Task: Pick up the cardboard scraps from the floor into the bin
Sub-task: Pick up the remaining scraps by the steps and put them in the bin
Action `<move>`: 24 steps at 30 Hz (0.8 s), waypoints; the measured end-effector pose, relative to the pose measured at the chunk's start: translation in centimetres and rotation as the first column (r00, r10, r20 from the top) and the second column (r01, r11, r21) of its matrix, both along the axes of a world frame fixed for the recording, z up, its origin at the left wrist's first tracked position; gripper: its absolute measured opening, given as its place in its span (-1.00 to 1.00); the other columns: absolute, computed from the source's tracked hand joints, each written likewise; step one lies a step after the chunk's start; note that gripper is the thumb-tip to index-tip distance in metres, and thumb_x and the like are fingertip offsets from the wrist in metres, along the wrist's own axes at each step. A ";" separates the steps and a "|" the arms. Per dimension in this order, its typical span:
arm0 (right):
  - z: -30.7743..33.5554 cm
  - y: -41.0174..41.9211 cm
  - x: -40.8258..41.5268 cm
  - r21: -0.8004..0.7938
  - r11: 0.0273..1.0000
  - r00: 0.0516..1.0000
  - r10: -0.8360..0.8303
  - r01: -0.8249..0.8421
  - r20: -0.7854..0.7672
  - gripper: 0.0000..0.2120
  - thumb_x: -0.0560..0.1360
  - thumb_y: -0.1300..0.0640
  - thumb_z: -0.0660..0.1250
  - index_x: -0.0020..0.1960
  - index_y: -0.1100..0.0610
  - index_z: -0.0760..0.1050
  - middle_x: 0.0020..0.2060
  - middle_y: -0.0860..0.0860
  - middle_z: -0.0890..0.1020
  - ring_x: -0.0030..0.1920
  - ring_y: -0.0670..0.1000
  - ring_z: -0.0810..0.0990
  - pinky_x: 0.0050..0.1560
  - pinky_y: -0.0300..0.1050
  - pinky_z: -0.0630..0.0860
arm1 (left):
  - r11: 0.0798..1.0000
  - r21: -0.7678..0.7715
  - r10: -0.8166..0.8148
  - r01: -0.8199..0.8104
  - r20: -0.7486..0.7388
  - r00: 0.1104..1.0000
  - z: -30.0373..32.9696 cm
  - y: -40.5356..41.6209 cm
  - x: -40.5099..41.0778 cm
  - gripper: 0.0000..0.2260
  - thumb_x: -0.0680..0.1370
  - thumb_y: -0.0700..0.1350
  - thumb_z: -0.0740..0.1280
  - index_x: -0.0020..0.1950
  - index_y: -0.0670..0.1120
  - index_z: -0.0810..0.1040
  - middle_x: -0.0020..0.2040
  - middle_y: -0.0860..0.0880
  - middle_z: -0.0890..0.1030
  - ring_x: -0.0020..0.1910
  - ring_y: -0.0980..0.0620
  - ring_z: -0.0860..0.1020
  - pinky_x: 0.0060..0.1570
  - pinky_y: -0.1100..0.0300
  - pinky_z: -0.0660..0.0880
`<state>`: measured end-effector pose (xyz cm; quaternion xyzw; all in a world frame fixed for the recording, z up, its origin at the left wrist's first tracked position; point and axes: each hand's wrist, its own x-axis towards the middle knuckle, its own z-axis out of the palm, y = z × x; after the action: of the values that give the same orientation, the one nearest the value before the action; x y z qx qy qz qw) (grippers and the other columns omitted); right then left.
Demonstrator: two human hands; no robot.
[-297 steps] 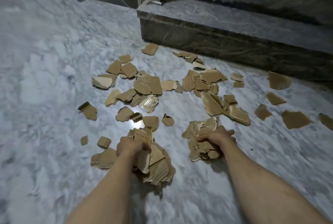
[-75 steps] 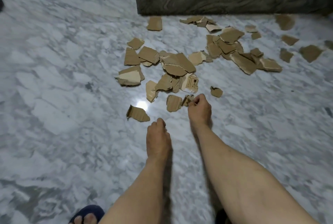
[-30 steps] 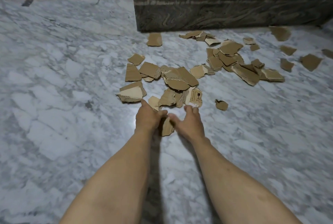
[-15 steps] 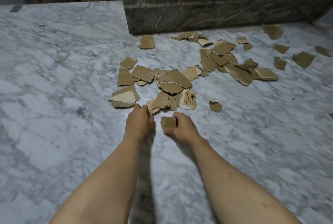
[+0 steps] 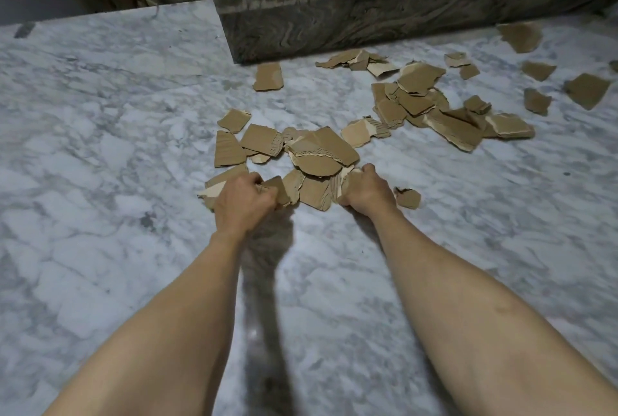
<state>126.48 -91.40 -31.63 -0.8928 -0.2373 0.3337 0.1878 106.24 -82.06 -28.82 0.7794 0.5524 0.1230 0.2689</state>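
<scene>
Both hands are curling their fingers into the near edge of the scraps [image 5: 321, 154] on the floor [image 5: 100, 148], the left hand [image 5: 242, 203] pinching one piece, the right hand [image 5: 366, 191] closing on another, and raking inward should be gathering more per handful, no bin showing.

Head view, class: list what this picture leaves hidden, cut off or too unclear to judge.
- The bin: nowhere in the head view.
- Left hand: its back hides the fingers and the scraps under them.
- Right hand: curled over a scrap's edge, so the grip is unclear.
- Far scrap: cut by the right edge.
- Stone step: cropped at the top edge.
</scene>
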 end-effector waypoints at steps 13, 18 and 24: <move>2.1 -3.8 2.7 0.160 0.951 0.932 -0.210 0.265 -0.295 -0.34 0.31 0.29 0.57 0.27 -0.01 0.35 0.10 0.07 0.54 -0.15 0.02 0.55 -0.59 -0.35 0.43 | 0.951 -0.307 0.036 -0.045 -0.035 0.999 -2.3 -2.2 6.4 -0.48 0.46 -0.15 0.47 0.32 -0.22 0.33 0.18 -0.26 0.47 0.10 -0.31 0.54 0.02 -0.01 0.51; 2.7 -7.6 6.8 0.040 0.973 0.956 -0.215 0.227 -0.199 -0.16 0.23 0.10 0.64 0.38 -0.05 0.27 0.25 0.12 0.49 0.11 0.22 0.55 -0.14 0.09 0.68 | 0.870 -0.477 0.058 -0.122 -0.147 0.987 1.2 -3.0 6.6 -0.48 0.23 0.01 0.43 0.11 -0.24 0.60 0.01 -0.20 0.65 0.03 -0.23 0.62 -0.04 0.01 0.57; 2.3 -8.7 7.0 -0.109 0.994 0.996 -0.010 0.020 0.091 -0.28 0.34 -0.15 0.53 0.40 0.09 0.42 0.22 0.14 0.55 0.20 0.20 0.55 0.17 0.00 0.52 | 0.892 -0.441 0.029 -0.096 -0.156 0.987 1.9 -1.8 6.5 -0.72 0.32 0.00 0.48 -0.12 -0.19 0.67 -0.13 -0.18 0.70 -0.09 -0.23 0.66 -0.11 -0.03 0.62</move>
<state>133.50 -100.06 -29.29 -0.9177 -0.2202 0.3041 0.1301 112.78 -83.83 -26.93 0.6853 0.6088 -0.0555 0.3957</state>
